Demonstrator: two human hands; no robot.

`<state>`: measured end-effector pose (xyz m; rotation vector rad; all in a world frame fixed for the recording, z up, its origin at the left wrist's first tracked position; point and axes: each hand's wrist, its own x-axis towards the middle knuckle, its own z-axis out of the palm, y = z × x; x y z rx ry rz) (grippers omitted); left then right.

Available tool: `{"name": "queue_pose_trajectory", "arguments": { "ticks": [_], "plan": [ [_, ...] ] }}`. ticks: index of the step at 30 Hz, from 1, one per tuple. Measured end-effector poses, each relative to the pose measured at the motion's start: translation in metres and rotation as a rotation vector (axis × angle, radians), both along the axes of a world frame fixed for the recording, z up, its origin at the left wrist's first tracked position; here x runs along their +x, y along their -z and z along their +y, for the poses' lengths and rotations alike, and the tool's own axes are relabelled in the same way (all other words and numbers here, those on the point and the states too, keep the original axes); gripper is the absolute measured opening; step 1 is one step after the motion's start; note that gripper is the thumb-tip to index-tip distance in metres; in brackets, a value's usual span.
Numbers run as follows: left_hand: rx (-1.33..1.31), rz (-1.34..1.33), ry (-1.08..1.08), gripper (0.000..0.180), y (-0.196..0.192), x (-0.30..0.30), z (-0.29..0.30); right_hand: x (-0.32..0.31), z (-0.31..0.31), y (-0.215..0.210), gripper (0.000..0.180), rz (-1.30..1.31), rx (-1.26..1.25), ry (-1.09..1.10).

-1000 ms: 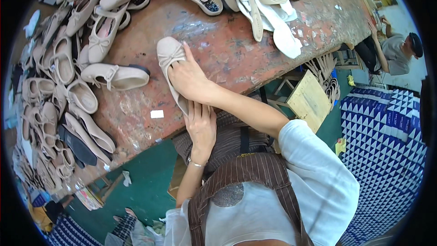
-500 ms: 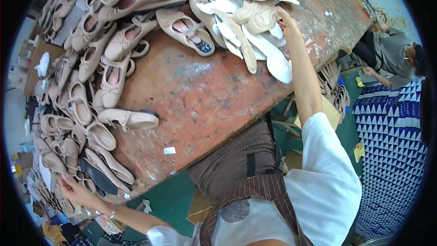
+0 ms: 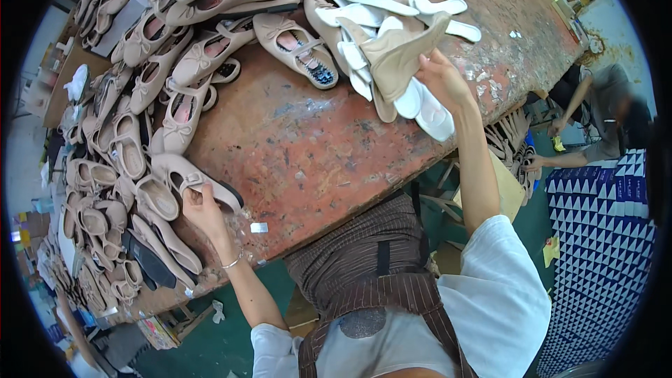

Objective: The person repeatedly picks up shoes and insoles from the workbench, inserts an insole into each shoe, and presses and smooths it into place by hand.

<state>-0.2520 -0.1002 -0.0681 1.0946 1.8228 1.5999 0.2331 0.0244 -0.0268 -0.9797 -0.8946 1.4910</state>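
My right hand (image 3: 446, 82) grips some thin beige insoles (image 3: 397, 63), bent and lifted above a pile of white insoles (image 3: 432, 117) on the workbench. My left hand (image 3: 203, 215) is closed on the near side of a beige flat shoe (image 3: 222, 194) with a small bow, which lies on its side at the edge of the shoe heap. Just beyond the insole pile is a beige strapped flat (image 3: 297, 49) with a patterned blue lining showing inside. My fingertips hide part of the shoe I hold.
Many beige flats (image 3: 126, 150) crowd the left of the worn reddish workbench (image 3: 301, 161). A small white paper slip (image 3: 259, 227) lies near its front edge. At the right, another person (image 3: 605, 112) reaches toward shoes on a rack, above stacked blue-and-white boxes (image 3: 595, 238).
My left hand has come up and right from the near end of the shoe heap to the bow shoe. My right hand has picked up the beige insoles from the pile.
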Motion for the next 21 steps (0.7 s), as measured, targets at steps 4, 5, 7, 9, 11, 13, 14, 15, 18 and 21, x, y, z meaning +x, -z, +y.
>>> {"name": "queue_pose_trajectory", "arguments": {
  "ticks": [4,5,7,9,11,13,14,15,18,21],
  "plan": [
    [0.013,0.111,0.161,0.007,-0.032,0.022,-0.036,0.012,-0.009,0.015,0.041,0.411,0.050,-0.334],
    [-0.065,0.302,0.252,0.010,-0.033,0.015,-0.044,0.015,-0.010,0.018,0.040,0.444,0.065,-0.339],
    [-0.361,0.697,0.349,0.022,-0.048,0.019,-0.052,0.008,-0.011,0.011,0.039,0.496,0.080,-0.380],
    [-0.478,0.825,0.267,0.026,-0.038,0.027,-0.059,-0.008,-0.013,0.002,0.040,0.194,0.138,-0.188],
    [-0.262,0.993,0.148,0.031,-0.051,0.055,-0.047,-0.028,-0.021,-0.010,0.041,0.062,0.165,-0.116],
    [-0.037,0.939,0.178,0.031,-0.067,0.094,-0.025,-0.040,-0.031,-0.011,0.039,-0.226,0.241,-0.042],
    [0.098,0.832,0.237,0.030,-0.078,0.118,-0.008,-0.043,-0.036,-0.009,0.037,-0.262,0.245,-0.027],
    [0.263,0.839,0.370,0.031,-0.093,0.143,0.011,-0.043,-0.043,-0.010,0.037,-0.278,0.250,-0.028],
    [0.322,0.277,0.898,0.031,-0.098,0.211,0.072,-0.045,-0.057,-0.004,0.033,-0.363,0.264,-0.040],
    [-0.180,-0.113,1.423,0.045,-0.078,0.255,0.134,-0.038,-0.068,-0.009,0.026,-0.479,0.307,-0.089]
  ]
}}
